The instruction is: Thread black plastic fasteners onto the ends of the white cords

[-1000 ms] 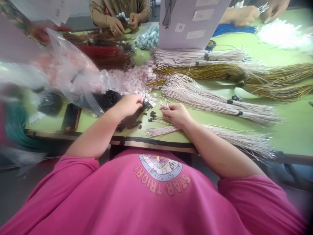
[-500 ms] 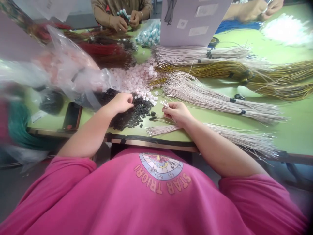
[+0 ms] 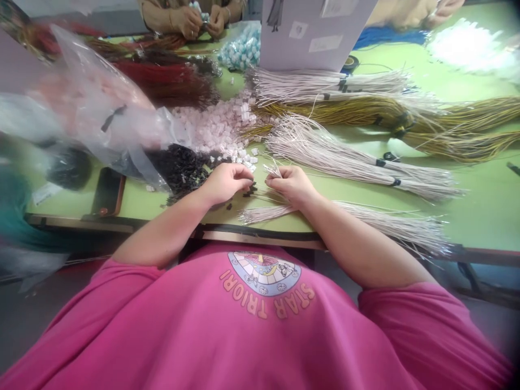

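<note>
My left hand (image 3: pixel 228 181) is closed in a pinch over the right side of the heap of small black plastic pieces (image 3: pixel 184 170). Whatever lies between its fingertips is too small to make out, and several loose black pieces sit just beneath them. A short gap away, my right hand (image 3: pixel 293 187) grips a few white wires (image 3: pixel 273 171), their tips sticking out past the thumb and forefinger. Below that hand a bundle of white wires (image 3: pixel 382 222) lies along the table's front edge.
White connector housings (image 3: pixel 215 124) are heaped behind the black pieces, beside a clear plastic bag (image 3: pixel 109 114). More white wire bundles (image 3: pixel 345 154) and a yellow-brown bundle (image 3: pixel 365 114) stretch rightward. A phone (image 3: pixel 108 192) lies at left. Across the table, another person's hands (image 3: pixel 199 21) work.
My left hand has moved right, from above the black heap to close beside my right hand. The right hand keeps its grip on the wires. The whole view has shifted slightly.
</note>
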Tool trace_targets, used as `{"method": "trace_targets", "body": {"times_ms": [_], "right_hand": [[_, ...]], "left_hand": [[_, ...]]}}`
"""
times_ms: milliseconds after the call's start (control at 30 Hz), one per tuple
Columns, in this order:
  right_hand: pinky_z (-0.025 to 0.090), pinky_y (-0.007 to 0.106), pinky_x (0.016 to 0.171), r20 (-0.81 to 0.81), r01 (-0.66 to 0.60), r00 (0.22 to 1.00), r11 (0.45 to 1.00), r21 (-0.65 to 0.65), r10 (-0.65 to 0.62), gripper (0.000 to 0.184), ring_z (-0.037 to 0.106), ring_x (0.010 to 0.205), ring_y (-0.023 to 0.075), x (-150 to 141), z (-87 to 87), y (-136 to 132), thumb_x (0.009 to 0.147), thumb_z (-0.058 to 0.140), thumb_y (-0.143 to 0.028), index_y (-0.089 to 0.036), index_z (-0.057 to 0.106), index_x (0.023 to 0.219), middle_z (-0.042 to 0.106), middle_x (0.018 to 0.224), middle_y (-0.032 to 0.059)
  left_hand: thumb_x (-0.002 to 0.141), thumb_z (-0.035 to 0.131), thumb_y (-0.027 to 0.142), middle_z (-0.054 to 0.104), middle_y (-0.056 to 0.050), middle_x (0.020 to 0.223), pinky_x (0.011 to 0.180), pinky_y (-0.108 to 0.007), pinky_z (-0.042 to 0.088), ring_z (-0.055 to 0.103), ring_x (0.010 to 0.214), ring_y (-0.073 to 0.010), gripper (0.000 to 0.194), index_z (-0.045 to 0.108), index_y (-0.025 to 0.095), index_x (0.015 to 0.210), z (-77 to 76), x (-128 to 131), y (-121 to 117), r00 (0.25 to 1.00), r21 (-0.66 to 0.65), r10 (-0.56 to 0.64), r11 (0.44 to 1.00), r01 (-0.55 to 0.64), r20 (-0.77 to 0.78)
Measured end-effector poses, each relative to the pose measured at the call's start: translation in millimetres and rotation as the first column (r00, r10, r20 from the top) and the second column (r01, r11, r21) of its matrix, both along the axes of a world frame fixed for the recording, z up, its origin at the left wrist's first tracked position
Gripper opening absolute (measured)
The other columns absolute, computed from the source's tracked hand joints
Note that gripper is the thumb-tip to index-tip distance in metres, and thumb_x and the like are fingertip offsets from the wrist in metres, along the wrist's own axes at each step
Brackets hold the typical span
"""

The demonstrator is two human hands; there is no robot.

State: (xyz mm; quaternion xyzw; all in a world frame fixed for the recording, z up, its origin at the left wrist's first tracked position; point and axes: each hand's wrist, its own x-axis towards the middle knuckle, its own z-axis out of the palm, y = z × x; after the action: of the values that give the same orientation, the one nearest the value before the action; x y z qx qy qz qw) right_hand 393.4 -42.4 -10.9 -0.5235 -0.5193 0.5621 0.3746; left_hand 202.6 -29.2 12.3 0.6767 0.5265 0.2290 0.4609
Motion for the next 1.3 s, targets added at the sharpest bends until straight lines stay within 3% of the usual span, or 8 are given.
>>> {"method": "trace_targets", "body": {"times_ms": [233, 1033, 1300], "right_hand": [[0.031, 0.022, 0.053, 0.038, -0.021, 0.999, 0.999, 0.05, 0.019, 0.016, 0.04, 0.052, 0.0072, -1.2, -0.1, 0.4, 0.057, 0.063, -0.025, -0.011, 0.062, 0.064, 0.051, 0.055, -0.003], [0.031, 0.02, 0.05, 0.133, -0.023, 0.991, 0.997, 0.077, 0.012, 0.011, 0.04, 0.052, 0.0074, -3.9, 1.4, 0.1, 0.058, 0.056, -0.021, -0.012, 0.062, 0.062, 0.05, 0.054, -0.0027], [0.032, 0.021, 0.052, 0.149, -0.055, 0.988, 0.993, 0.109, 0.039, 0.014, 0.041, 0.053, 0.0079, -3.6, -0.6, -1.9, 0.059, 0.056, -0.023, -0.011, 0.063, 0.063, 0.05, 0.054, -0.0023]], "left_hand": [[0.069, 0.063, 0.021, 0.066, -0.003, 0.07, 0.063, -0.024, 0.048, 0.06, 0.062, -0.0112, 0.016, 0.065, 0.013, 0.082, 1.1, 1.4, -0.1, 0.997, -0.041, 0.038, 0.999, -0.035, 0.069], [0.067, 0.065, 0.025, 0.068, -0.003, 0.072, 0.063, -0.025, 0.048, 0.06, 0.063, -0.0123, 0.019, 0.066, 0.014, 0.083, 1.4, 0.2, -2.4, 1.0, 0.014, 0.011, 1.0, -0.011, 0.009], [0.066, 0.066, 0.031, 0.067, -0.003, 0.067, 0.056, -0.024, 0.046, 0.059, 0.057, -0.0127, 0.022, 0.067, 0.014, 0.081, -11.4, 6.5, -3.3, 1.0, 0.004, -0.019, 1.0, 0.019, -0.015]]}}
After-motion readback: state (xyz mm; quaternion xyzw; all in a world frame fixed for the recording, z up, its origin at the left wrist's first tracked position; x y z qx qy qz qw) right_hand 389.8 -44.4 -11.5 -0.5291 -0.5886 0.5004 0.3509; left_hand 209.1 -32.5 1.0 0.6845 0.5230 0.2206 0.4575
